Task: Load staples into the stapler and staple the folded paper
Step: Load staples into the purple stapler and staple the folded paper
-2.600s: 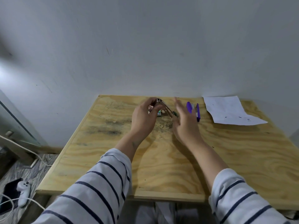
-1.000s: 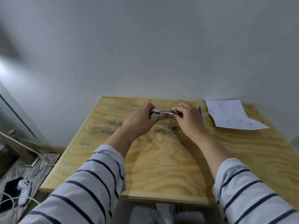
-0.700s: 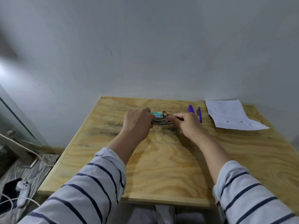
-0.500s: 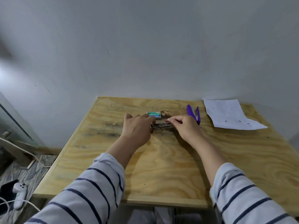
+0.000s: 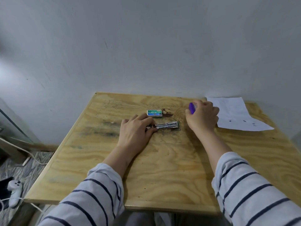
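Observation:
A silvery metal stapler (image 5: 167, 125) lies flat on the wooden table (image 5: 162, 170), pointing right. My left hand (image 5: 136, 130) rests over its left end, with thumb and fingers pinching it. A small green staple box (image 5: 154, 113) sits just behind it. My right hand (image 5: 203, 117) is at the back right, its fingers curled around a purple item (image 5: 191, 108) whose tip sticks out beside the thumb; the rest is hidden. The white paper (image 5: 236, 115) lies flat to the right of that hand.
A grey wall runs along the table's back edge. A brown stain (image 5: 167, 112) marks the wood beside the staple box. On the floor to the left lie a white game controller (image 5: 14, 191) and white cables.
My right hand let go of the metal stapler and moved right and back onto the purple item. The left hand stays on the stapler, which now lies uncovered on the table.

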